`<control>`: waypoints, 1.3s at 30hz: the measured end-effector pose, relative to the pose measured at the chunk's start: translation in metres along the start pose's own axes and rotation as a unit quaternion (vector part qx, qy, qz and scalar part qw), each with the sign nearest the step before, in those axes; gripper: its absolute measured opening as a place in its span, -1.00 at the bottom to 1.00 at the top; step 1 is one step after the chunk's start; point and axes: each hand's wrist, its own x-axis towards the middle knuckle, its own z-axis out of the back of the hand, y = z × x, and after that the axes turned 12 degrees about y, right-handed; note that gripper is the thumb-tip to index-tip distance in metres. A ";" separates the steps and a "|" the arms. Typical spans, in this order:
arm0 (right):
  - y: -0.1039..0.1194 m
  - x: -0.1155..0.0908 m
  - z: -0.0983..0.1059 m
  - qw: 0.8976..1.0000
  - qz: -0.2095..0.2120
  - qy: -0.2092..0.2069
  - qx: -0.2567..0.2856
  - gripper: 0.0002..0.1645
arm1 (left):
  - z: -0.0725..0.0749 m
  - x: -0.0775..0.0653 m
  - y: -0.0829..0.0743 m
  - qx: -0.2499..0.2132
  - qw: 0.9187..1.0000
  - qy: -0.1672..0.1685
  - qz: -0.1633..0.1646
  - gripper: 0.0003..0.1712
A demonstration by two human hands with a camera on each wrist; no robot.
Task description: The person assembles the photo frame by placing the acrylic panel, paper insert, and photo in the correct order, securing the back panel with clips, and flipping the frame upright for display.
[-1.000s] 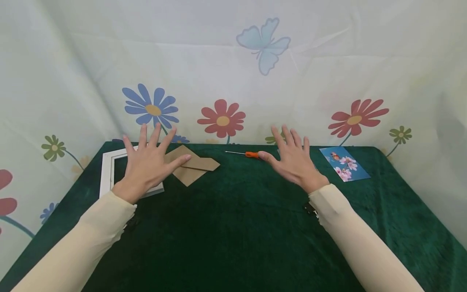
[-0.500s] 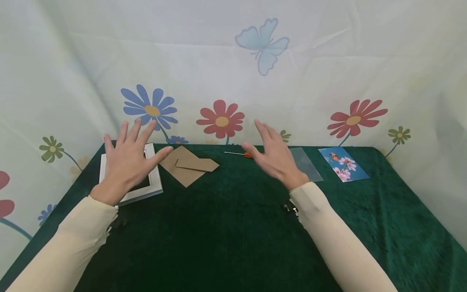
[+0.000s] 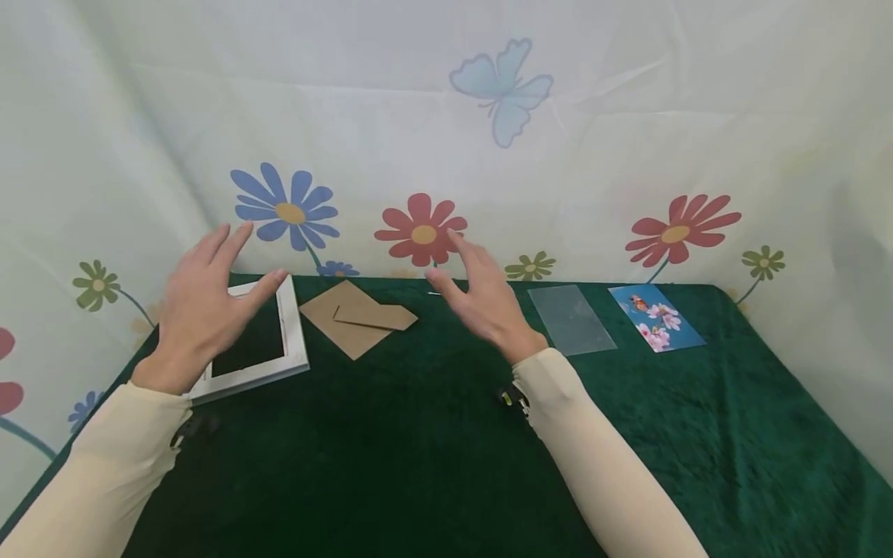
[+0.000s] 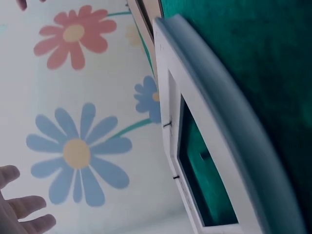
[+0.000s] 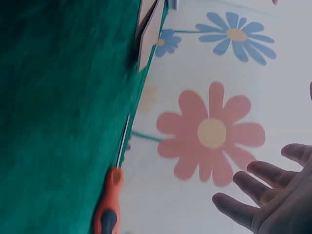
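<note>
My left hand [image 3: 202, 306] hovers over the white picture frame [image 3: 296, 341], fingers extended and thumb apart, holding nothing. In the left wrist view the frame [image 4: 170, 97] stands beside the fingers, with small dark metal tabs along its inner edge. My right hand [image 3: 484, 302] is raised over the back middle, fingers loosely extended and nothing in them. It hides most of the screwdriver, whose orange handle [image 5: 109, 200] and thin shaft show in the right wrist view. Between the hands lies a brown backing board [image 3: 342, 333] with its stand strut [image 3: 377, 315].
Right of my right hand lies a clear plastic sheet [image 3: 572, 319]. Beyond it is a blue photo card [image 3: 659, 318] with pink blossoms and a butterfly. A dark green cloth [image 3: 391, 449] covers the table, and a flower-printed white curtain [image 3: 593, 139] hangs behind.
Both hands have moved left. The left hand uncovers the frame's right side and its fingers draw closer together; the right hand uncovers the plastic sheet and now covers the screwdriver handle.
</note>
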 end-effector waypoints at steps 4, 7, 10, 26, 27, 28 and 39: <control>0.010 0.008 -0.015 1.000 0.011 0.007 0.017 -0.06 | 0.004 -0.007 0.013 -0.022 0.999 0.004 0.030 -0.04; 0.018 0.013 -0.026 0.999 0.010 0.021 0.038 -0.06 | 0.007 -0.012 0.023 -0.034 0.998 0.005 0.049 -0.04; 0.026 0.018 -0.036 0.998 0.009 0.029 0.063 -0.05 | 0.010 -0.016 0.033 -0.044 0.997 0.007 0.066 -0.04; 0.068 0.042 -0.080 0.978 0.016 0.019 0.209 -0.13 | 0.011 -0.031 0.064 -0.119 0.984 -0.020 0.133 -0.07; 0.070 0.043 -0.083 0.976 0.012 0.019 0.215 -0.14 | 0.011 -0.031 0.065 -0.122 0.983 -0.018 0.135 -0.07; 0.072 0.044 -0.085 0.975 0.010 0.020 0.221 -0.14 | 0.011 -0.031 0.066 -0.126 0.982 -0.015 0.138 -0.07; 0.090 0.060 -0.110 0.955 -0.046 0.033 0.292 -0.25 | 0.006 -0.030 0.076 -0.187 0.958 0.060 0.208 0.02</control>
